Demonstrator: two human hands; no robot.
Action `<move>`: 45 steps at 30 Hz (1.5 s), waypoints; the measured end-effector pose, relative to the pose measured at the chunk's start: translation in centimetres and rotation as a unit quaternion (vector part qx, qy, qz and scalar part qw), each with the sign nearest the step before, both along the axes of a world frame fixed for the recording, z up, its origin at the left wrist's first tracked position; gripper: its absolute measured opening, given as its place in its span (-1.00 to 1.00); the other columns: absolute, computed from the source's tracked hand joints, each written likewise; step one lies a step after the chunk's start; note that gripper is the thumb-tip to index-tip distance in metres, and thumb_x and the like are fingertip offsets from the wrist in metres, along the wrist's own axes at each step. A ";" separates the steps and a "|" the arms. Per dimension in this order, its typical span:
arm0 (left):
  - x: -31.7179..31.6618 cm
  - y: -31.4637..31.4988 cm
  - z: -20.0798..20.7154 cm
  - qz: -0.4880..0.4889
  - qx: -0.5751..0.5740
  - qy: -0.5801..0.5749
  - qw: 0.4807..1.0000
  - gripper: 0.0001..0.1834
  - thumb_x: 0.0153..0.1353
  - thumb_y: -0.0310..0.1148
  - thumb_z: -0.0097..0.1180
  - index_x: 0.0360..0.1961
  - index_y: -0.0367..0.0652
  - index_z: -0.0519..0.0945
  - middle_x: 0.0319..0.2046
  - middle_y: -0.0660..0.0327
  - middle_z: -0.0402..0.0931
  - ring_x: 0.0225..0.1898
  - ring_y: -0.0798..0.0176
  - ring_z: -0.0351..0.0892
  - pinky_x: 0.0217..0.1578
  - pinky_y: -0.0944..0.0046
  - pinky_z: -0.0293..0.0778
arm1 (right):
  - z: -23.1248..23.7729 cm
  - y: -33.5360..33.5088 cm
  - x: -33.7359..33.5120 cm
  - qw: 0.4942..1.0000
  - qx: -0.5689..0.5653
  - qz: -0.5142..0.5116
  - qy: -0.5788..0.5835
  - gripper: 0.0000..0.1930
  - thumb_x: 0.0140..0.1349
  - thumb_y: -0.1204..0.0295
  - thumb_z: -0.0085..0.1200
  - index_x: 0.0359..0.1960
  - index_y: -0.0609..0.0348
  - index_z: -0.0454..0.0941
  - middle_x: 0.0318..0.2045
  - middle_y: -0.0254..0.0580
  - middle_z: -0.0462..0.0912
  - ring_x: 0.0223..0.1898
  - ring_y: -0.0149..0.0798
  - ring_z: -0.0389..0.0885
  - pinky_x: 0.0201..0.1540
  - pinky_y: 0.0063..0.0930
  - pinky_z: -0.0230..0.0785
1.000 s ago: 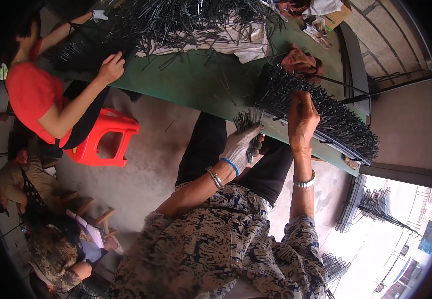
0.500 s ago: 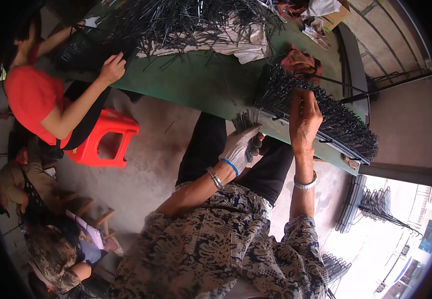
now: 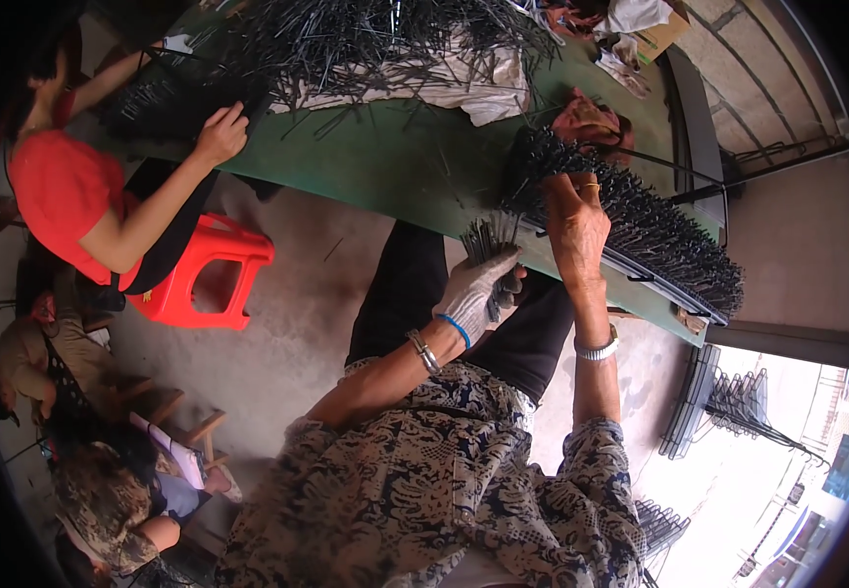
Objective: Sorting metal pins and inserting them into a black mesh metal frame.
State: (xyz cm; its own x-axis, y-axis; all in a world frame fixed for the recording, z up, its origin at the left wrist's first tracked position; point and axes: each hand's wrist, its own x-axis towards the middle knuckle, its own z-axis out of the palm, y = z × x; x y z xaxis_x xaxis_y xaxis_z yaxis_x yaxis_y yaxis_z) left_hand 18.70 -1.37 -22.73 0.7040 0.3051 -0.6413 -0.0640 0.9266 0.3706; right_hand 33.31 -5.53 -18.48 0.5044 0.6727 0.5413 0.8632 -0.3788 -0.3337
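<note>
My left hand (image 3: pixel 478 289), in a whitish work glove with a blue cuff edge, is closed round a bundle of thin dark rods (image 3: pixel 486 238) at the table's near edge. Bare, with a ring on one finger, my right hand (image 3: pixel 578 227) hangs over the near side of a long rack (image 3: pixel 669 240) packed with dark, upright thin pieces. Its fingertips are pinched together among the tops of those pieces. What they hold, if anything, is too small to make out.
A tangled heap of dark rods (image 3: pixel 375 44) lies on a pale cloth (image 3: pixel 483 88) across the green table (image 3: pixel 375 157). A reddish rag (image 3: pixel 591 122) sits behind the rack. At left, a person in red (image 3: pixel 67 196) works by a red stool (image 3: pixel 214 269). More people sit lower left.
My right hand has shifted left and slightly down along the rack, its fingers turning leftward. The left hand keeps the bundle, barely moved.
</note>
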 end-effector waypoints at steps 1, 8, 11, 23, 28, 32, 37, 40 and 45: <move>0.0 0.0 0.1 0.001 0.009 0.006 1.000 -0.80 0.13 -0.28 0.29 -0.35 -0.14 0.56 -0.55 0.23 0.56 -0.73 0.46 0.40 -0.79 0.49 0.24 | 0.4 0.1 -0.5 0.999 0.001 -0.040 0.007 -0.95 0.19 0.46 0.10 -0.32 0.07 0.54 -0.35 -0.15 0.48 -0.41 -0.02 0.54 -0.44 -0.22 0.38; 0.1 -0.2 -0.9 -0.027 -0.019 -0.020 0.999 -0.79 0.15 -0.24 0.28 -0.38 -0.14 0.57 -0.57 0.28 0.54 -0.70 0.48 0.42 -0.77 0.50 0.26 | -0.1 -2.7 -0.6 0.909 0.005 0.081 0.409 -0.92 0.21 0.47 0.08 -0.38 0.23 0.56 -0.57 -0.34 0.53 -0.59 -0.53 0.36 -0.55 -0.62 0.19; -0.2 -0.3 -0.4 -0.054 0.019 -0.050 0.997 -0.79 0.15 -0.24 0.28 -0.39 -0.14 0.57 -0.57 0.30 0.54 -0.68 0.49 0.44 -0.73 0.52 0.28 | 0.9 -3.0 -0.7 0.868 0.006 0.100 0.487 -0.92 0.19 0.51 0.05 -0.38 0.27 0.54 -0.52 -0.37 0.58 -0.61 -0.59 0.33 -0.56 -0.68 0.17; 0.9 -0.3 -1.2 -0.022 0.014 -0.020 0.999 -0.75 0.16 -0.21 0.26 -0.33 -0.14 0.53 -0.54 0.29 0.53 -0.67 0.47 0.44 -0.71 0.51 0.31 | 0.6 -3.5 -1.3 0.869 0.066 0.052 0.489 -0.93 0.25 0.56 -0.03 -0.33 0.31 0.49 -0.48 -0.25 0.61 -0.64 -0.57 0.37 -0.57 -0.69 0.23; 1.2 -0.1 0.6 0.004 -0.021 0.012 1.000 -0.79 0.19 -0.25 0.24 -0.33 -0.14 0.53 -0.53 0.27 0.53 -0.66 0.47 0.44 -0.71 0.49 0.31 | 0.2 -3.8 -1.0 0.873 0.110 0.036 0.474 -0.94 0.25 0.57 -0.02 -0.33 0.31 0.48 -0.48 -0.24 0.62 -0.64 -0.56 0.38 -0.59 -0.69 0.23; 1.1 0.4 -0.3 0.007 -0.011 0.007 1.000 -0.81 0.19 -0.27 0.23 -0.34 -0.15 0.53 -0.54 0.27 0.53 -0.65 0.47 0.44 -0.70 0.48 0.31 | 1.9 -4.0 -0.8 0.896 0.168 0.009 0.411 -0.95 0.26 0.58 -0.02 -0.33 0.32 0.47 -0.48 -0.23 0.61 -0.63 -0.55 0.38 -0.58 -0.68 0.23; 1.0 0.3 -0.1 0.004 -0.047 -0.003 0.999 -0.84 0.16 -0.31 0.25 -0.38 -0.13 0.55 -0.56 0.28 0.52 -0.66 0.46 0.43 -0.72 0.48 0.30 | 1.0 -3.4 0.5 0.955 0.186 -0.085 0.217 -0.96 0.28 0.54 -0.01 -0.33 0.20 0.48 -0.55 -0.33 0.57 -0.62 -0.56 0.43 -0.56 -0.64 0.27; 1.1 -0.1 -1.0 -0.004 -0.052 0.010 0.999 -0.85 0.16 -0.34 0.25 -0.39 -0.14 0.55 -0.58 0.29 0.50 -0.67 0.45 0.42 -0.72 0.48 0.30 | -0.1 -2.9 1.3 0.976 0.161 -0.097 0.110 -0.97 0.26 0.55 0.00 -0.31 0.16 0.48 -0.56 -0.29 0.57 -0.61 -0.52 0.45 -0.53 -0.59 0.31; 1.0 -0.1 -1.3 -0.014 -0.045 0.014 0.999 -0.84 0.16 -0.33 0.26 -0.41 -0.17 0.55 -0.60 0.29 0.49 -0.69 0.45 0.40 -0.72 0.48 0.30 | -0.4 -2.0 0.8 0.986 0.162 -0.042 0.025 -0.94 0.22 0.57 0.04 -0.29 0.14 0.48 -0.54 -0.19 0.55 -0.54 -0.45 0.50 -0.48 -0.49 0.34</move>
